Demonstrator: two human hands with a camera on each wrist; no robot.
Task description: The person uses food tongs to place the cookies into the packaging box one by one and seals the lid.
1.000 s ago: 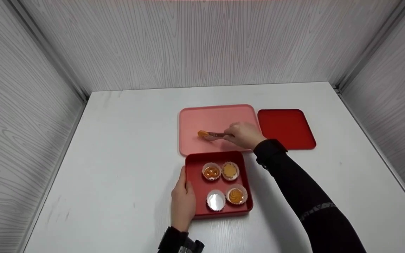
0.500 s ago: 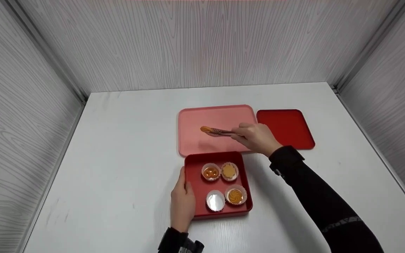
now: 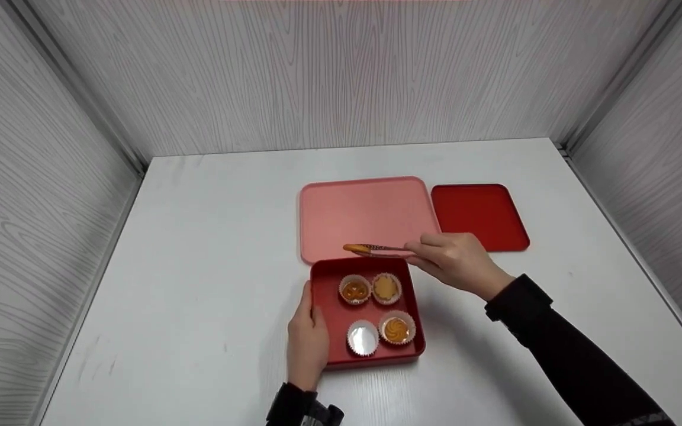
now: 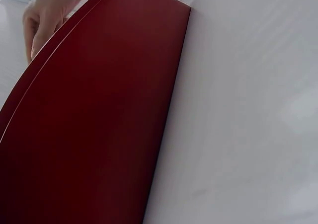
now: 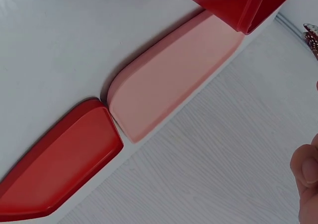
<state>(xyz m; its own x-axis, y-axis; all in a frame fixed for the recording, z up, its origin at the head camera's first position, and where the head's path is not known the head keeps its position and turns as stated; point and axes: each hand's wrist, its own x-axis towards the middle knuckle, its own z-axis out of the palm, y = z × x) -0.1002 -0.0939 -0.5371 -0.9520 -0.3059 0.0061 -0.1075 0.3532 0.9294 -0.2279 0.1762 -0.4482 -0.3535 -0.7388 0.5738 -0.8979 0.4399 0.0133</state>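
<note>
My right hand [image 3: 459, 260] grips a pair of tongs [image 3: 385, 248] with an orange-brown cookie [image 3: 355, 248] between their tips. They hover over the far rim of a square red box [image 3: 338, 349]. My left hand [image 3: 308, 343] holds the box's left wall, fingers along the outside and thumb at the rim; the left wrist view shows the box's outer wall [image 4: 99, 105] close up. Inside stand several white paper cups: one with a glossy orange treat [image 3: 355, 290], one with a flower-shaped cookie [image 3: 385, 289], one with a swirled cookie [image 3: 396, 331]. The near-left cup [image 3: 363, 338] shows bare white inside.
Just behind the box lies a pink tray [image 3: 370, 207], its near edge close against the box. To its right is a smaller red tray [image 3: 480, 216]. The white table [image 3: 211, 254] is enclosed by grey wood-grain panels [image 3: 341, 77].
My right hand has lifted the tongs with the cookie off the pink tray and brought them nearer, to the red box's far edge. The left hand and box have stayed put.
</note>
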